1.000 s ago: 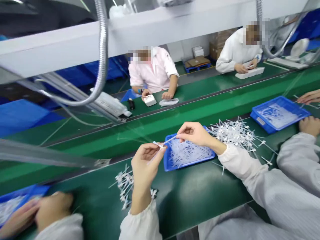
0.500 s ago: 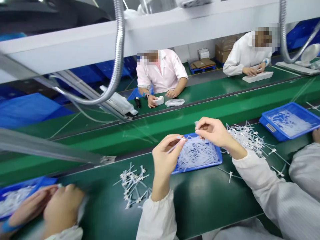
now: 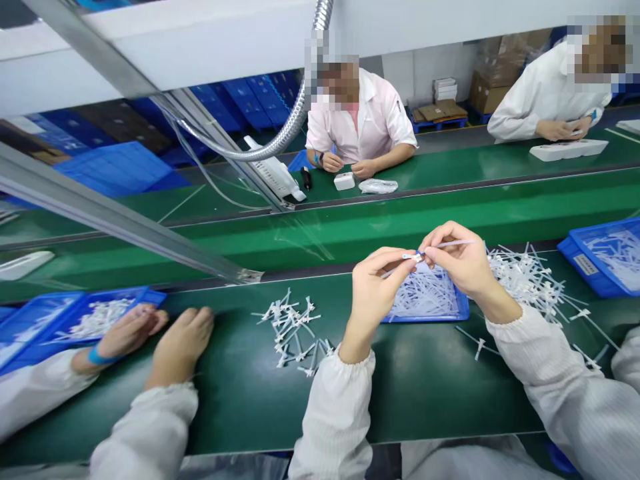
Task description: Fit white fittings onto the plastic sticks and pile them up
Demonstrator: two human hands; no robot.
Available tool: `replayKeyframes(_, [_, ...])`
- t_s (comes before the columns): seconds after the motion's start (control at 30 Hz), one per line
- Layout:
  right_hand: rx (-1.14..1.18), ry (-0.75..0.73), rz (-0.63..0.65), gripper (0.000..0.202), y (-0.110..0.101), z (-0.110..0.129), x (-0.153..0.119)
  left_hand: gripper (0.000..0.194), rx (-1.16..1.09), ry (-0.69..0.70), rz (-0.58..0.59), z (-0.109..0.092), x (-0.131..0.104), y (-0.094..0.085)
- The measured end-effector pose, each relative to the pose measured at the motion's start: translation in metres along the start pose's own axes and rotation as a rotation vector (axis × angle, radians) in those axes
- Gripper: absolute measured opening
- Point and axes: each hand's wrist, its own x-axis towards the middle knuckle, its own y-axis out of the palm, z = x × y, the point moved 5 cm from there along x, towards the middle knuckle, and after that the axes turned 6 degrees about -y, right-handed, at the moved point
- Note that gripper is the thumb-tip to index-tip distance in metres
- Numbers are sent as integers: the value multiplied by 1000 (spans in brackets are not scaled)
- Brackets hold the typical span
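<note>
Okay, your left hand (image 3: 376, 285) pinches white clip (image 3: 413, 257), right hand (image 3: 461, 265) pale strip (image 3: 461, 242); hands now closer, pieces seemingly meeting.

The fingers of the left hand (image 3: 377, 283) cover part of a white piece (image 3: 415, 258), too small to show how it meets the pale strip (image 3: 459, 242) that the right hand (image 3: 460, 267) partly hides. Both hands screen much of the far rim of the blue tray (image 3: 430, 319). The right edge crops a second tray (image 3: 583, 267) and a co-worker's sleeve (image 3: 627, 357); the left edge crops another sleeve (image 3: 45, 393). Blocky masking obscures two people's heads (image 3: 340, 80).
</note>
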Motion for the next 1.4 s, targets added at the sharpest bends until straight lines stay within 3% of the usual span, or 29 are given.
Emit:
replayKeyframes(0.3, [84,31,-14,37,0,-8,0,18,-68,7,-1,4,1,5])
replayKeyframes(0.67, [160,52,3,42,4,-21,-1,7,-125,39,-33,12,0,3])
replayKeyframes(1.0, [-2,4,34,36,10,-8,-6,4,161,47,52,1,0,-10])
replayKeyframes(1.4, [-22,45,98,34,-1,1,-1,7,0,-47,75,0,2,-3])
